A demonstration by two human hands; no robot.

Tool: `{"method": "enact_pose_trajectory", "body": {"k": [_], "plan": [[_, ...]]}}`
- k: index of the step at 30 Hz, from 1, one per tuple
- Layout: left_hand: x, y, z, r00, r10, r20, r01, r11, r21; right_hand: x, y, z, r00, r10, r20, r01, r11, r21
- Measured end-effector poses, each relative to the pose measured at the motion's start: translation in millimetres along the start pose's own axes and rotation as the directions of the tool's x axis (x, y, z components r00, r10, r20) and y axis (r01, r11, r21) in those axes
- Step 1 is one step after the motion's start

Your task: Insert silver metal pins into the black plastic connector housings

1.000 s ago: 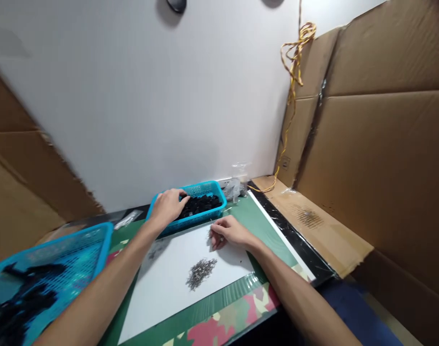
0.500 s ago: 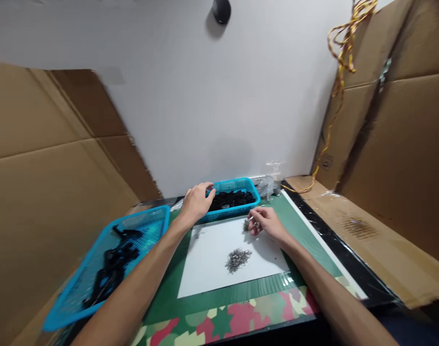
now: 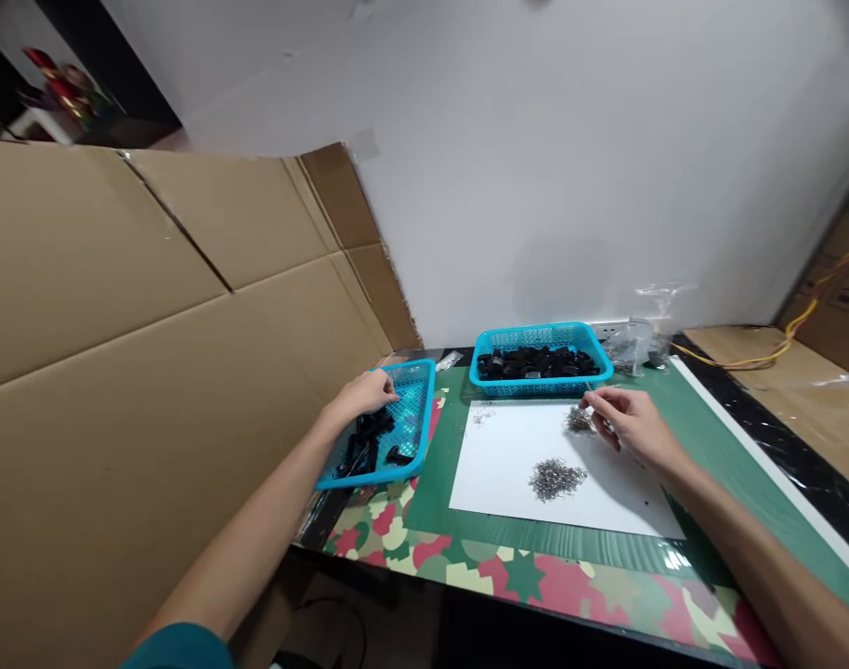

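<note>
My left hand is over the far part of the left blue basket, its fingers curled downward. What they hold, if anything, is hidden. Black plastic parts lie in that basket below the hand. Above the white sheet, my right hand pinches a small thin metal piece between thumb and forefinger. Close by its fingertips is a small pile of tiny metal pieces. A larger pile of tiny metal pieces rests nearer the front of the sheet.
A second blue basket, full of small black parts, stands at the back against the wall. Clear plastic bags sit to its right. Cardboard walls off the left side. A yellow cord trails at right.
My left hand has moved from beside the back basket to the left basket, its fingers now curled. My right hand stays by the small pile. The view has swung left.
</note>
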State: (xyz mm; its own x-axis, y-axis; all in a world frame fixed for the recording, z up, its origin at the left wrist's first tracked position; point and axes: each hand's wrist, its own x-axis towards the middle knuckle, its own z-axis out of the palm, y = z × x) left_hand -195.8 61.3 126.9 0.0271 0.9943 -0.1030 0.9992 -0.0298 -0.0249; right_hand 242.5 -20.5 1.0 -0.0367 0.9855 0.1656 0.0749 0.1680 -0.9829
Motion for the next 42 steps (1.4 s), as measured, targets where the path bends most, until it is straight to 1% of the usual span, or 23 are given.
{"method": "enact_pose_trajectory", "body": {"k": [3, 5, 9, 10, 12, 15, 18, 20, 22, 25, 27, 29, 32, 34, 35, 37, 39, 40, 42], "plan": [[-9.4, -10.4, 12.0, 0.997, 0.036, 0.071, -0.035, 0.999, -0.012, -0.7, 2.9, 0.1, 1.0, 0.019, 0.008, -0.019, 1.0, -0.022], [-13.4, -14.4, 20.8, 0.994, 0.062, 0.09, -0.06, 0.998, -0.022, -0.3, 3.3, -0.2, 1.0, 0.016, -0.018, -0.016, 1.0, -0.007], [-14.3, -18.6, 36.2, 0.993, 0.091, 0.074, -0.088, 0.995, -0.036, 2.5, 0.9, -5.6, 0.993, -0.006, -0.121, 0.016, 0.997, 0.08], [-13.5, -19.3, 38.4, 0.993, 0.095, 0.063, -0.092, 0.995, -0.039, 3.2, 0.4, -8.2, 0.993, 0.011, -0.119, 0.0, 0.996, 0.093], [-11.9, -20.9, 39.8, 0.994, 0.104, 0.039, -0.102, 0.994, -0.048, 4.1, 0.7, -14.3, 0.997, 0.053, -0.058, -0.049, 0.996, 0.069], [-13.1, -24.4, 36.0, 0.993, 0.12, 0.004, -0.12, 0.991, -0.065, 3.8, 4.1, -22.5, 0.996, 0.084, 0.036, -0.08, 0.991, -0.107], [-20.3, -28.3, 28.9, 0.993, 0.116, -0.027, -0.118, 0.99, -0.076, 3.0, 7.7, -27.2, 0.994, 0.086, 0.065, -0.062, 0.951, -0.304], [-27.3, -30.3, 23.7, 0.994, 0.094, -0.051, -0.097, 0.993, -0.074, 3.0, 8.5, -29.2, 0.991, 0.093, 0.097, -0.047, 0.918, -0.394], [-34.9, -31.2, 17.9, 0.994, 0.05, -0.095, -0.056, 0.996, -0.064, 3.2, 8.3, -31.0, 0.987, 0.105, 0.121, -0.041, 0.896, -0.442], [-44.8, -29.9, 8.2, 0.98, -0.011, -0.2, 0.001, 0.999, -0.051, 3.7, 8.1, -32.7, 0.984, 0.132, 0.123, -0.06, 0.883, -0.465], [-49.3, -27.3, 1.8, 0.968, -0.015, -0.252, 0.003, 0.999, -0.046, 3.9, 8.7, -32.2, 0.984, 0.127, 0.124, -0.048, 0.865, -0.499], [-52.0, -23.1, -3.7, 0.961, 0.003, -0.278, -0.019, 0.998, -0.053, 3.8, 9.7, -30.3, 0.987, 0.097, 0.13, -0.011, 0.842, -0.54], [-54.3, -10.9, -9.7, 0.943, 0.032, -0.332, -0.081, 0.987, -0.136, 2.5, 12.0, -26.1, 0.987, 0.023, 0.162, 0.075, 0.816, -0.573], [-56.0, 3.9, -12.2, 0.938, 0.038, -0.344, -0.144, 0.947, -0.288, 1.1, 13.7, -23.9, 0.98, -0.027, 0.196, 0.137, 0.804, -0.578], [-57.0, 13.7, -12.9, 0.944, 0.038, -0.328, -0.172, 0.904, -0.391, 0.3, 14.3, -23.2, 0.976, -0.043, 0.212, 0.161, 0.798, -0.581], [-58.7, 38.1, -12.8, 0.964, 0.071, -0.257, -0.214, 0.782, -0.586, -1.1, 14.4, -22.7, 0.97, -0.033, 0.243, 0.174, 0.79, -0.588], [-58.8, 67.6, -8.8, 0.967, 0.166, -0.195, -0.256, 0.674, -0.693, -2.0, 12.2, -23.0, 0.963, -0.002, 0.268, 0.163, 0.798, -0.581], [-57.6, 83.8, -4.8, 0.959, 0.234, -0.161, -0.274, 0.615, -0.739, -2.3, 10.2, -23.2, 0.961, 0.006, 0.278, 0.157, 0.814, -0.56], [-52.6, 117.5, 8.2, 0.921, 0.381, -0.086, -0.271, 0.465, -0.843, -2.6, 4.7, -23.3, 0.955, 0.001, 0.298, 0.143, 0.874, -0.464]]}}
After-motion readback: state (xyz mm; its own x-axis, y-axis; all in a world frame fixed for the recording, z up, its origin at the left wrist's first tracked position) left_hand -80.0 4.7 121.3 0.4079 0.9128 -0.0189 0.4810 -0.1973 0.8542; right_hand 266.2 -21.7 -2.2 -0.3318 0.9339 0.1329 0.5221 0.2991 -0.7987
